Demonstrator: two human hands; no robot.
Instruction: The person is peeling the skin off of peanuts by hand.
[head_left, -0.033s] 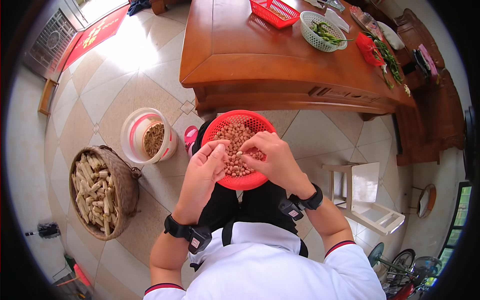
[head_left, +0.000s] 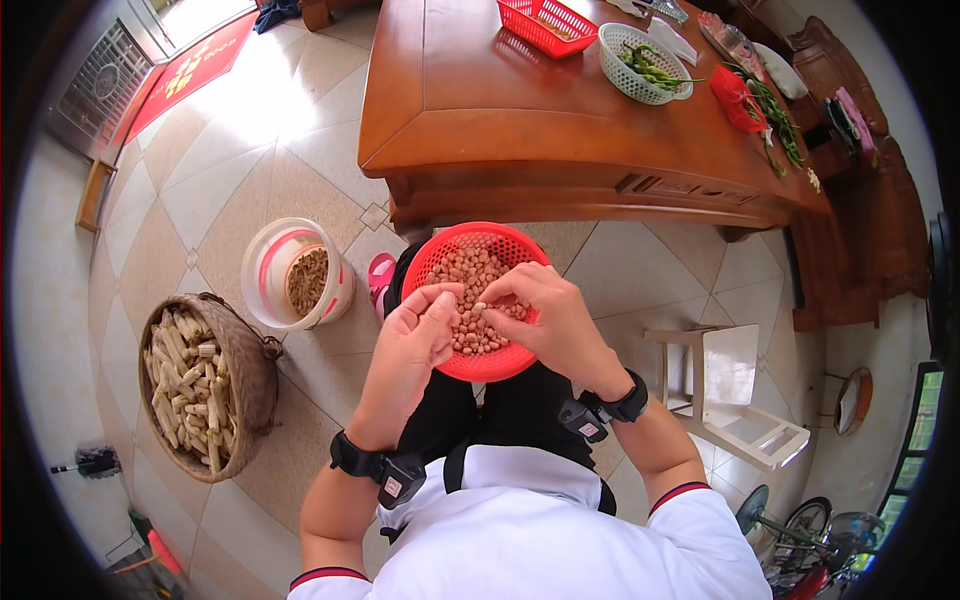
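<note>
A red plastic basket (head_left: pixel 489 372) with a perforated rim rests on my lap. Pinkish-brown peanut kernels (head_left: pixel 470 268) cover its bottom. Above them my right hand (head_left: pixel 545 315) pinches a small pale peanut (head_left: pixel 480 309) between thumb and fingertips. Close by on the left, my left hand (head_left: pixel 415 325) is closed, thumb and index finger pressed together. Whether anything sits in that pinch I cannot make out. The two hands are a small gap apart, both over the basket.
On the floor at left stand a white bucket (head_left: pixel 262 262) holding brown shell-like bits and a woven basket (head_left: pixel 262 380) of bare corncobs. Ahead is a wooden table (head_left: pixel 480 130) bearing a colander (head_left: pixel 640 90) of green peppers. A white chair (head_left: pixel 728 370) stands at right.
</note>
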